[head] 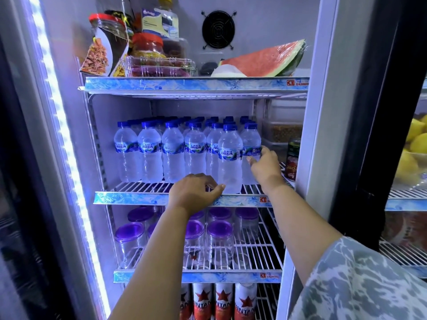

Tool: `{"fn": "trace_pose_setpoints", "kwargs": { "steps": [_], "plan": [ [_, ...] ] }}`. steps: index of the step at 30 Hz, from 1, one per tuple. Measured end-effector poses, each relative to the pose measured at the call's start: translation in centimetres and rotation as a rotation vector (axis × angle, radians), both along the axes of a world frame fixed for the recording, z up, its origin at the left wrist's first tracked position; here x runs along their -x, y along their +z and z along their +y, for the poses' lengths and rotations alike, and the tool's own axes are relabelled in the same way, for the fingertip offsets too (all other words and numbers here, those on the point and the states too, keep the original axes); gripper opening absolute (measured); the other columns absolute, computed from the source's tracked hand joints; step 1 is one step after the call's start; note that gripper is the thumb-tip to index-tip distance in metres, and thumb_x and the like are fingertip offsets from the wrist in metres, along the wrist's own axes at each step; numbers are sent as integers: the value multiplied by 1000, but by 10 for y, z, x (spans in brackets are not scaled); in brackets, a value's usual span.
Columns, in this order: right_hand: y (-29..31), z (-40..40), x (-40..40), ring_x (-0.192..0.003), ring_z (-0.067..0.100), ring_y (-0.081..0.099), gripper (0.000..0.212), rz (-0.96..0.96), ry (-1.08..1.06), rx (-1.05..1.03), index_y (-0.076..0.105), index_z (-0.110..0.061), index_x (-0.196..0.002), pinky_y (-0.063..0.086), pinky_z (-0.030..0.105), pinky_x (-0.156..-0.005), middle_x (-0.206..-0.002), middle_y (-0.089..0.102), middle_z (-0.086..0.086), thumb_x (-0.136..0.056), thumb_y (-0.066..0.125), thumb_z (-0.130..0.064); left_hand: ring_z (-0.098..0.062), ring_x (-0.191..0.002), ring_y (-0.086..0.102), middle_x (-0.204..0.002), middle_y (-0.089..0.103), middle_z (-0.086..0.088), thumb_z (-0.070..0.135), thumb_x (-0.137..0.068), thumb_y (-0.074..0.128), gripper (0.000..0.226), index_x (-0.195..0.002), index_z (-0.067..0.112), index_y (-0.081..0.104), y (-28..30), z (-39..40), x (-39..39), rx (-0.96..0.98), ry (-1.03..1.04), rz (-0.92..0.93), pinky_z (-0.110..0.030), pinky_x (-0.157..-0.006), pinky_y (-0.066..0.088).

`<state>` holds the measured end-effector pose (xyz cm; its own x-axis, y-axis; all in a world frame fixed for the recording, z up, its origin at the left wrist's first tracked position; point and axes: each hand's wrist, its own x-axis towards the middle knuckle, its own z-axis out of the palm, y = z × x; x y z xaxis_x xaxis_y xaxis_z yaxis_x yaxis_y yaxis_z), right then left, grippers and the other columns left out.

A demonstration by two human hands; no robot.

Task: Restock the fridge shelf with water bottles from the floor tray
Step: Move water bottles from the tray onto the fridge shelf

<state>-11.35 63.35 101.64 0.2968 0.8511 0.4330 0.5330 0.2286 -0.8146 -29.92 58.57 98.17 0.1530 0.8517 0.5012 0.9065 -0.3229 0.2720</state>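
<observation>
Clear thin plastic w/ blue caps: the Aqua water bottles [184,148] stand packed in rows on the middle wire shelf [143,187], and everything below is placed off that shelf. One front bottle [230,158] sits fwd of the rows, near the shelf's front edge, toward its right side.

Left hand [194,192] rests at the shelf's front lip, fingers loosely curled, thumb tip just touching or just short of the front bottle's base; can't tell which. It grips nothing. Right hand [264,166] reaches in over the shelf's right part, fingers fairly relaxed, fingertips against the label of the rightmost bottle [250,146] behind the front one; looks like a nudge or steady, not a wrapped grip.

Handling, my read: full small bottles, so moderate weight each, easy one-handed. Walls prob. soft and will dent if squeezed; condensation could make them slick. Best hold is round the label band mid-body or the stiffer shoulder below the cap. Push low at the base to slide along the wires; a high push may tip it into neighbours, domino risk.

Floor tray not in view. Above the shelf: wrapped watermelon wedge [265,60]. Below it: purple-lidded jars [219,229], then Bintang cans [223,301].
</observation>
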Motion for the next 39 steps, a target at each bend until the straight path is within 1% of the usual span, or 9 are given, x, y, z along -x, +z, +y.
{"fn": "trace_pose_setpoints", "kwargs": {
  "steps": [3, 7, 13, 21, 28, 31, 33, 35, 39],
  "plan": [
    [0, 3, 1, -118, 35, 53, 37, -2, 9, 2, 53, -7, -127, 46, 40, -97, -130, 50, 15, -93, 59, -18, -10, -95, 57, -100, 66, 15, 43, -87, 46, 25, -94, 33, 68, -3, 0, -2, -59, 9, -12, -22, -56, 33],
    [0, 5, 1, -119, 34, 53, 39, 36, 10, 26, 52, -9, -128, 45, 39, -97, -129, 55, 14, -91, 61, -18, -15, -102, 54, -109, 64, 11, 33, -89, 42, 27, -96, 34, 68, -7, 3, -3, -70, 18, -24, -26, -68, 39],
    [-3, 4, -1, -116, 33, 53, 50, 45, 9, 42, 46, -5, -128, 42, 31, -83, -128, 56, 15, -86, 69, -15, -14, -101, 56, -113, 63, 12, 33, -89, 40, 30, -95, 33, 70, -9, 6, -4, -67, 47, -16, -25, -68, 38],
    [-1, -2, -9, -119, 35, 52, 46, 32, -39, 56, 44, -4, -130, 43, 34, -91, -131, 54, 17, -90, 63, -12, -15, -98, 55, -110, 63, 11, 34, -88, 39, 31, -93, 32, 70, -10, 7, -5, -75, 68, -19, -25, -67, 38],
    [2, -16, -3, -126, 34, 48, 61, 85, -96, 36, 30, -7, -145, 43, 36, -95, -143, 43, 16, -93, 59, -15, -14, -95, 55, -109, 63, 12, 34, -88, 39, 31, -93, 33, 70, -10, 7, -5, -74, 67, -28, -25, -66, 37],
    [3, -35, 13, -107, 28, 56, 29, 181, -221, -315, 56, -6, -122, 47, 30, -83, -125, 52, 12, -94, 53, -17, -14, -96, 55, -109, 63, 12, 34, -88, 39, 31, -93, 33, 70, -11, 7, -4, -76, 68, -29, -25, -66, 38],
    [3, -45, 27, -93, 23, 60, 30, 183, -62, -418, 61, -9, -109, 51, 31, -78, -107, 60, 7, -91, 60, -33, -14, -97, 55, -110, 63, 12, 34, -89, 39, 31, -94, 32, 70, -11, 6, -4, -77, 69, -25, -26, -65, 36],
    [8, -49, 35, -85, 18, 57, 48, 74, 62, -330, 60, -14, -112, 47, 26, -69, -99, 59, 4, -79, 71, -47, -14, -98, 54, -111, 63, 11, 34, -89, 39, 31, -95, 33, 70, -10, 5, -4, -72, 71, -24, -26, -66, 35],
    [29, -40, 29, -79, 18, 54, 52, -124, 36, -174, 56, -15, -114, 41, 26, -64, -93, 53, -1, -72, 80, -36, -15, -99, 54, -111, 63, 10, 35, -90, 38, 33, -97, 32, 70, -10, 4, -4, -71, 66, -25, -26, -68, 36]
  ]
}}
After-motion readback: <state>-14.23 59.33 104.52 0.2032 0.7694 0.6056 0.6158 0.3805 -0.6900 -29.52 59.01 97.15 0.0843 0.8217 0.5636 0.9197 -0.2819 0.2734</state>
